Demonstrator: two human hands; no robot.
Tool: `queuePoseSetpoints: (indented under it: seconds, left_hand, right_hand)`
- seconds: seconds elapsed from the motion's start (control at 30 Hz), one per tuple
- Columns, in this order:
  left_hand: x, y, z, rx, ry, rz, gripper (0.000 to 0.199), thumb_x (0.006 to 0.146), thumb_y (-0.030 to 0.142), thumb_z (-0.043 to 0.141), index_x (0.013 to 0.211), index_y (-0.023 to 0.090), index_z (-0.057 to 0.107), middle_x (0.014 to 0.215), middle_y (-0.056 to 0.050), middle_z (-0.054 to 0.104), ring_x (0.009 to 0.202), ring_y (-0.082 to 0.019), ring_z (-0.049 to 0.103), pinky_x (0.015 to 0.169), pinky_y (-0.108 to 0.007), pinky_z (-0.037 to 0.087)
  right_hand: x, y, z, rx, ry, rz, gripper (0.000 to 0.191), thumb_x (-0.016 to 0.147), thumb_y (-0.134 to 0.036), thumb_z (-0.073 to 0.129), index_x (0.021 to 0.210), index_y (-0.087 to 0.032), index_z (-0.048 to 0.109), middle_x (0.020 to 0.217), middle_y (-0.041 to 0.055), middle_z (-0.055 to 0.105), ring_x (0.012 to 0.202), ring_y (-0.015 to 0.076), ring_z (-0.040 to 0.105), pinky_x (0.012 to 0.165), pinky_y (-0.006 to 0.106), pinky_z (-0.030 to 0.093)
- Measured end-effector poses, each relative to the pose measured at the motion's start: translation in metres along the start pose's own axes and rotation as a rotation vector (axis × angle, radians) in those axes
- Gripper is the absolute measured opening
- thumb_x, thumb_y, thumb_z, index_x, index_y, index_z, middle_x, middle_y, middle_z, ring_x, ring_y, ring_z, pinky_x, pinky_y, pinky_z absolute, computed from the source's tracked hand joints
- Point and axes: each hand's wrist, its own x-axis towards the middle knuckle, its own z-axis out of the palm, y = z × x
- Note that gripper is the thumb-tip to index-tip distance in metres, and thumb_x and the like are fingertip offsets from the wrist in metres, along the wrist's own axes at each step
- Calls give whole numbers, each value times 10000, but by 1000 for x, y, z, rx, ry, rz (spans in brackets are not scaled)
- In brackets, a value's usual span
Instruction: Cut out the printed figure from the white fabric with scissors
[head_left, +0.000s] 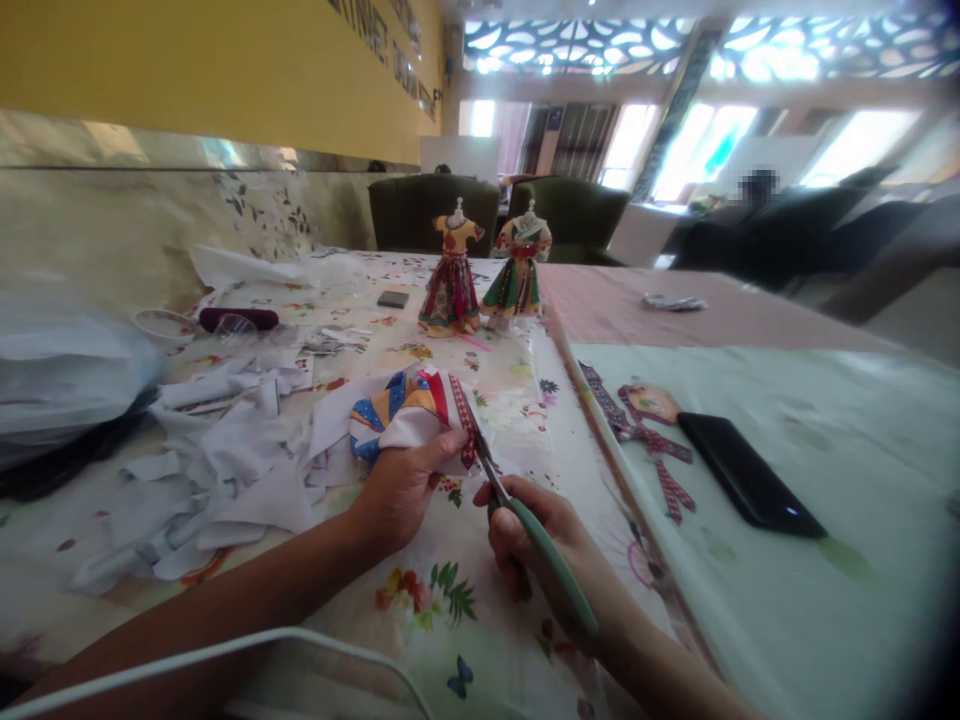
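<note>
My left hand [405, 490] is closed on a piece of patterned fabric [401, 400] in blue, orange, white and red, pinching it with the thumb on top. A red patterned trim runs along the fabric's right edge. In my right hand [540, 540] is a pair of scissors [551, 570] with green handles. Their blades lie along the red trim, just right of my left thumb. Whether the blades are parted is hard to make out. White scraps [247, 470] of paper or cloth lie in a heap left of the fabric.
Two miniature dresses on small stands [452, 270] [519, 265] rise behind the fabric. Patterned strips [664, 460] and a black phone-like slab [750, 475] lie at right. A plastic bag [67, 370] sits at left, and a white cable [300, 635] crosses the foreground. Green chairs [435, 215] stand beyond.
</note>
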Motion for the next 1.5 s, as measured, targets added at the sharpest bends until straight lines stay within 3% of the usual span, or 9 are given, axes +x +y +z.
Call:
queuePoseSetpoints:
  seconds: [0.57, 0.9, 1.17, 1.5]
  left_hand:
    - [1, -2, -1, 27, -9, 28, 357, 638, 230, 881, 963, 162, 748, 833, -5, 765, 886, -167, 712, 917, -288, 528]
    - [0, 0, 0, 17, 12, 20, 314, 620, 210, 891, 898, 160, 753, 893, -14, 782, 844, -146, 701, 865, -259, 533]
    - [-1, -1, -2, 78, -69, 21, 210, 667, 257, 866, 787, 152, 730, 806, -8, 748, 746, -135, 662, 782, -269, 545]
    - [-2, -1, -2, 69, -64, 1, 206, 682, 252, 860, 784, 151, 712, 804, -8, 743, 734, -134, 663, 769, -268, 540]
  right_hand:
    - [-2, -4, 1, -17, 14, 27, 603, 737, -728, 707, 898, -155, 613, 489, -85, 449, 381, 74, 409, 366, 186, 362]
    - [0, -2, -1, -33, 9, -2, 703, 691, -770, 717, 986, -139, 622, 556, -80, 455, 425, 74, 420, 403, 197, 406]
    - [0, -5, -1, -37, 23, -8, 693, 704, -776, 702, 979, -146, 613, 570, -77, 448, 444, 83, 428, 421, 207, 413]
    - [-1, -1, -1, -15, 18, 4, 637, 724, -746, 707, 950, -157, 616, 533, -85, 446, 412, 81, 423, 394, 196, 385]
